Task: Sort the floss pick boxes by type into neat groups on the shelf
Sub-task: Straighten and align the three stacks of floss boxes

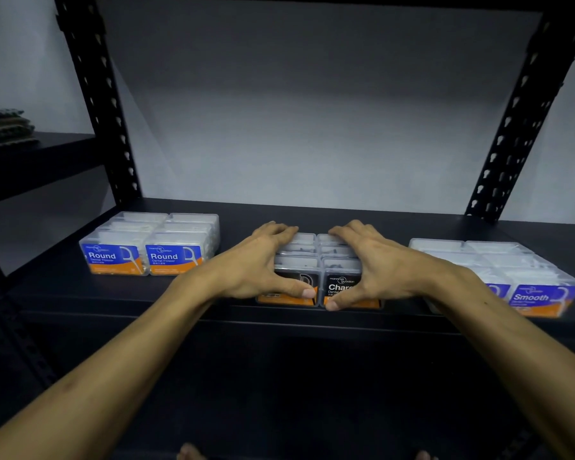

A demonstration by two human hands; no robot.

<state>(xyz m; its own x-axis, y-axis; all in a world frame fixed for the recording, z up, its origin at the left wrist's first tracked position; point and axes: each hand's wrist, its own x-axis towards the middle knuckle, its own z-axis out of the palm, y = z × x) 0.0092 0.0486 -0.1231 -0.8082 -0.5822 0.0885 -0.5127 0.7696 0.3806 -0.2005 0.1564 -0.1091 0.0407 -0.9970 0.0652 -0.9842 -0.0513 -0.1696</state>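
Here, three groups on the dark shelf (312, 214): Round floss pick boxes (146, 247) at far left, Charcoal floss pick boxes (319, 257) in the middle near the front edge, Smooth floss pick boxes (512, 277) at right, partly behind the right forearm. Well apart from one another, each two boxes wide and several deep.

Left hand (263, 263) on the left flank of the Charcoal block, fingers curled over the far top boxes, thumb pressed against the front label. Right hand (375, 263) mirrored on the right flank, fingers hooked over the far boxes, thumb down on the front face. Both gripping the block, squeezing inward.

Probably light, these boxes: small clear plastic cases, stiff-walled, smooth and glossy, so likely slippery against each other and against the painted shelf. Not fragile, though loose as a stack; any lifting apt to spill the middle rows. Better slid than lifted. Best hold: flat on the outer side walls with thumbs at the front labels and fingertips behind the far row, pressure even on both flanks, so as to square the rows without buckling the seam down the centre.

Sorting apparently near done; remaining work likely just tidying edges. At far left on a neighbouring shelf, folded cloth (5, 127).
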